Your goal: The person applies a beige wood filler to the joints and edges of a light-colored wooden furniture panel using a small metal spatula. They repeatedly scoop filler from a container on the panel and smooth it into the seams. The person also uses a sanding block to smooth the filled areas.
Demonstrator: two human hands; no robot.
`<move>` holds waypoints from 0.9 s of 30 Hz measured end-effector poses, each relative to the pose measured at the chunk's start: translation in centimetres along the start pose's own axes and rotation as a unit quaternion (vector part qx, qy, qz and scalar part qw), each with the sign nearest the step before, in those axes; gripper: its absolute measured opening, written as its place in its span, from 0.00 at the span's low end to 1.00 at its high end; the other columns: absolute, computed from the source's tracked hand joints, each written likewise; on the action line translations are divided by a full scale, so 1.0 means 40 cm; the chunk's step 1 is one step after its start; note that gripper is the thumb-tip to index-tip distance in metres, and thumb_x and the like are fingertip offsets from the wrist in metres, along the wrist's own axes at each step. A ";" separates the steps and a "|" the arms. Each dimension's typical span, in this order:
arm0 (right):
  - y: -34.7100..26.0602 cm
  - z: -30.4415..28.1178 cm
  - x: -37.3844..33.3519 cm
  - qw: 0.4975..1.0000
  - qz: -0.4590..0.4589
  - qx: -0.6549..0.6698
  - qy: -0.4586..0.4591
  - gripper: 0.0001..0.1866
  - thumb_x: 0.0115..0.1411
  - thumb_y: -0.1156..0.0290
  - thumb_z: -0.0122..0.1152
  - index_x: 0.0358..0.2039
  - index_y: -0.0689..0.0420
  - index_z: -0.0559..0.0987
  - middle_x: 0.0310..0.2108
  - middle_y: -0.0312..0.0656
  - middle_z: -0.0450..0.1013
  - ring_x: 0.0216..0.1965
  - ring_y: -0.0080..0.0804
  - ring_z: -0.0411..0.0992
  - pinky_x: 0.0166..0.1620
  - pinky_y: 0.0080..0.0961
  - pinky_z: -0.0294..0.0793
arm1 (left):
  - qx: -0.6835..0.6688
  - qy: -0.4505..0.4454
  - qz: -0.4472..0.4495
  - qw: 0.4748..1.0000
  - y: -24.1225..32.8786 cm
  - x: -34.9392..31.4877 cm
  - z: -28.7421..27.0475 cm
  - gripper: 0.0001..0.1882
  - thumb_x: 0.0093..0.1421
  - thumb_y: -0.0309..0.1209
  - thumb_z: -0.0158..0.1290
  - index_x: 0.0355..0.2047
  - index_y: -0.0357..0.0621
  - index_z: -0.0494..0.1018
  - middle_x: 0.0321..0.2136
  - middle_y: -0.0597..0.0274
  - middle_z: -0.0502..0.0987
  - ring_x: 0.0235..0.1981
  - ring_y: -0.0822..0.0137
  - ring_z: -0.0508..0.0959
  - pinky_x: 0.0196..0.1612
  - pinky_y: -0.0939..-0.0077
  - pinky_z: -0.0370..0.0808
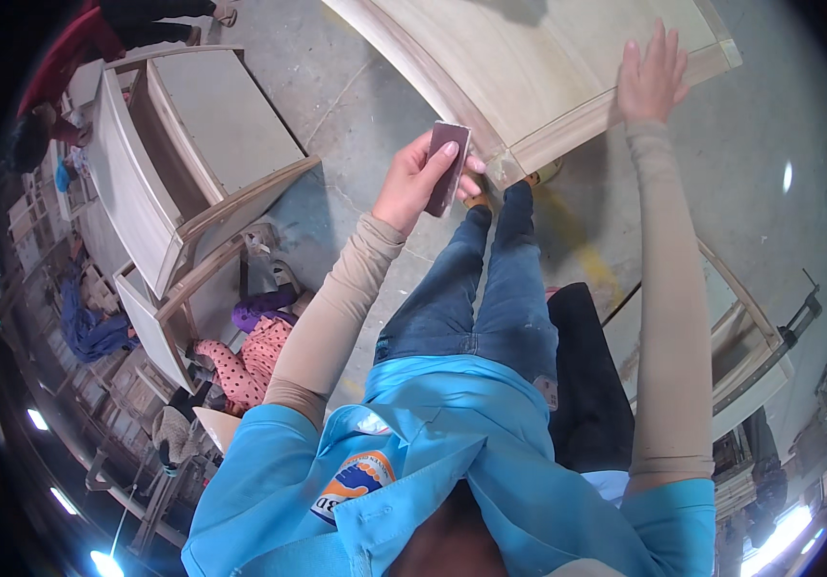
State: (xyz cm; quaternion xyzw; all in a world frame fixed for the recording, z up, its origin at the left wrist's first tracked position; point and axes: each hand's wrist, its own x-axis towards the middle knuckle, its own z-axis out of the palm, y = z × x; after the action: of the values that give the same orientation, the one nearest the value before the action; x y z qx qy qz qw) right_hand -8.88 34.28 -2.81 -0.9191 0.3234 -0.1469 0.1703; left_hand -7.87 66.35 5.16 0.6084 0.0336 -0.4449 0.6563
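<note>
My left hand (pixel 411 183) grips a sanding block (pixel 447 165) with a dark reddish-brown face, the thumb pressed on that face. It is held just off the near left corner of a pale wooden furniture piece (pixel 567 67), and I cannot tell whether the two touch. My right hand (pixel 651 82) rests with outstretched fingers on the near edge strip of the same piece, close to its right corner. Nothing shows in that hand. The piece has a broad bare panel and a frame along its edge.
Unfinished wooden cabinets (pixel 211 125) stand at the left. Beside them a person in a pink dotted sleeve (pixel 250 365) bends low. Another wooden frame (pixel 731 337) is behind me at the right. Grey concrete floor (pixel 356 106) with a worn yellow line lies around my feet.
</note>
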 end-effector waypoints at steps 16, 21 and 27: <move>-0.019 0.046 -0.008 0.986 0.017 -0.141 0.092 0.32 0.62 0.60 0.51 0.67 0.47 0.62 0.70 0.40 0.53 0.71 0.45 0.48 0.69 0.51 0.43 | 0.566 0.099 0.293 0.764 -0.004 0.048 0.073 0.08 0.59 0.30 0.59 0.35 0.43 0.72 0.27 0.59 0.74 0.26 0.56 0.77 0.27 0.68 0.73; -0.018 0.045 -0.006 0.986 0.015 -0.132 0.098 0.32 0.62 0.61 0.52 0.67 0.48 0.62 0.70 0.41 0.54 0.70 0.45 0.49 0.69 0.50 0.44 | 0.581 0.066 0.291 0.757 -0.015 0.063 0.091 0.08 0.58 0.30 0.59 0.33 0.44 0.71 0.30 0.58 0.75 0.28 0.54 0.78 0.28 0.64 0.74; -0.020 0.051 -0.006 0.987 0.021 -0.121 0.102 0.32 0.61 0.61 0.53 0.66 0.48 0.63 0.69 0.42 0.55 0.70 0.45 0.49 0.68 0.50 0.44 | 0.590 0.069 0.293 0.750 -0.034 0.084 0.107 0.08 0.59 0.30 0.58 0.34 0.44 0.70 0.29 0.59 0.75 0.28 0.54 0.78 0.27 0.64 0.73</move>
State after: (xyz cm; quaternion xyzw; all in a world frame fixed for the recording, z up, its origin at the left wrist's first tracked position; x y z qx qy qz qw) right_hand -7.86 35.45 -4.35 -0.9063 0.3735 -0.1960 0.0273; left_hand -8.84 61.16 3.25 0.8834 -0.3702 -0.1194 0.2614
